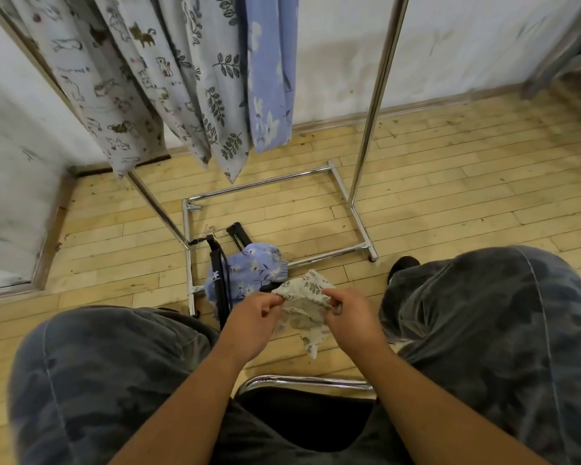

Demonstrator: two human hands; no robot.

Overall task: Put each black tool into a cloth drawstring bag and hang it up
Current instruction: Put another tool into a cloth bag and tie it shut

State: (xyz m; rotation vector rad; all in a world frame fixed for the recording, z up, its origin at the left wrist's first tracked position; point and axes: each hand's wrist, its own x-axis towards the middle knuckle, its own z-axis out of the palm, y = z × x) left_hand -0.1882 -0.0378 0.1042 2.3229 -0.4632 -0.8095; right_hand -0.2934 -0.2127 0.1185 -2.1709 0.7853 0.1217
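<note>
Both hands hold a leaf bag point(304, 303) between the knees, above the floor point(450, 196). The left hand point(252, 322) pinches one side of its mouth between thumb and fingertips. The right hand point(353, 317) pinches the other side, so the mouth is stretched between them. The cloth hangs limp below (whether anything is inside cannot be told).

Just beyond the hands a blue bag point(249, 270) lies crumpled on the floor. A long black tool point(220, 290) lies along its left edge, over the cloth. A second tool point(239, 234) sticks out past the bag's far edge; whether it is inside the bag or only under it is unclear. The long tool bears a small white mark, too small to read.

Bag and tools lie at the near-left corner of the rack point(373, 105) base, across its bars. Hung bags point(212, 95) in animal, leaf and blue flower prints hang at upper left, their tips well above the floor. Floorboards show inside the base to the right of the tools. A chair rim point(306, 380) sits under the forearms.
</note>
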